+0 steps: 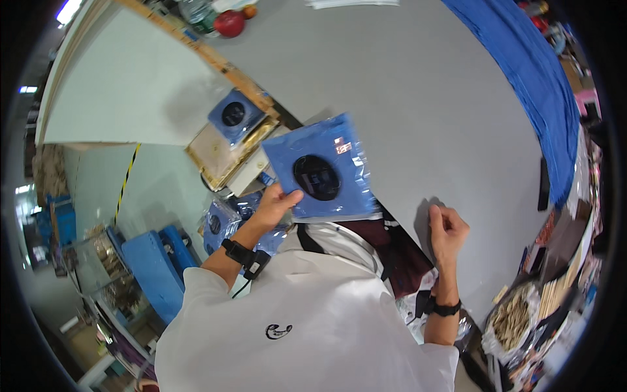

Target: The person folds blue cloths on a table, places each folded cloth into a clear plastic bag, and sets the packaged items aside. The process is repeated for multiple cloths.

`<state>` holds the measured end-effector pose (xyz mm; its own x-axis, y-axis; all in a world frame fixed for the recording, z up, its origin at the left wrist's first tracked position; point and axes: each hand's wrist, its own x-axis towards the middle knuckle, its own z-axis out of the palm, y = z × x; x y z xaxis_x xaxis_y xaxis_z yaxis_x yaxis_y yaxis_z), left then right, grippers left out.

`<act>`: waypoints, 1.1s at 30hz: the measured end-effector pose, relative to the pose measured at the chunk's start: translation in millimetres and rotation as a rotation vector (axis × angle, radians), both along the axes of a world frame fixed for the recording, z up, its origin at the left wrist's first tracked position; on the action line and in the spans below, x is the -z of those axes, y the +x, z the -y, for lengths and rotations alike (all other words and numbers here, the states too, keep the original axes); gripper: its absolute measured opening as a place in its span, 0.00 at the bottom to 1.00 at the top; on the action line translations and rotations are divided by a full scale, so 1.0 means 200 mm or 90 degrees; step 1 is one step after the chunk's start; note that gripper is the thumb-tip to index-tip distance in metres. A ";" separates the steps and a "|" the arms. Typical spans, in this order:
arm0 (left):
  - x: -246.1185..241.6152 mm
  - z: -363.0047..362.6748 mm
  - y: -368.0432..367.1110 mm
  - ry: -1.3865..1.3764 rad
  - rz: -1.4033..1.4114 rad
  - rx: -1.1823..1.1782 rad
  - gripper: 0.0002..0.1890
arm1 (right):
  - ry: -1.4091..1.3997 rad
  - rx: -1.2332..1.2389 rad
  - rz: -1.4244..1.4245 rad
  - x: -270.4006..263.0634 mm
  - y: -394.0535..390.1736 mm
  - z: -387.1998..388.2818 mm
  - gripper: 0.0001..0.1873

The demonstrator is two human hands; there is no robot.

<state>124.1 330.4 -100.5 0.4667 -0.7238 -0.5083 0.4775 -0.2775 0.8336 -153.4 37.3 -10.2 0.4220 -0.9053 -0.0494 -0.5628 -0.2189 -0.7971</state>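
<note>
My left hand grips the lower left edge of a flat blue package, its thumb on top. Clear plastic wraps this package; a black oval with dark markings shows on its face, and a small shiny patch sits near its upper right. The package is held in front of my body, over the near table edge. My right hand is loosely curled above the grey tabletop, apart from the package, with nothing visible in it. A similar blue package lies on a gold-edged box to the left.
More blue packages in plastic lie low at the left, partly behind my forearm. Blue cloth runs along the table's right side. A plastic-lined container of tan pieces stands at lower right. A red apple and plastic bottle sit at the far left.
</note>
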 end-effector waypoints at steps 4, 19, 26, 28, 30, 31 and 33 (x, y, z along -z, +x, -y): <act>0.24 -0.44 0.14 0.043 -0.069 -0.267 0.16 | -0.131 -0.043 0.008 0.05 -0.03 -0.01 0.10; 0.55 -0.23 1.13 0.249 0.301 -0.278 0.35 | -0.212 -0.070 -0.058 0.04 -0.01 -0.03 0.12; 0.97 -0.13 1.20 0.588 0.622 0.053 0.31 | -0.216 -0.064 -0.056 0.03 -0.02 -0.03 0.12; 0.93 -0.12 1.19 0.571 0.643 -0.021 0.26 | -0.200 -0.073 -0.064 0.03 -0.03 -0.03 0.11; 0.85 -0.11 1.15 0.524 0.657 -0.066 0.22 | -0.180 -0.079 -0.081 0.02 -0.05 -0.03 0.11; 0.80 -0.09 1.14 0.517 0.662 -0.089 0.20 | -0.158 -0.081 -0.048 0.02 -0.05 -0.01 0.11; 0.69 -0.06 1.01 0.394 0.792 -0.167 0.16 | -0.092 -0.043 -0.011 0.01 -0.08 0.00 0.11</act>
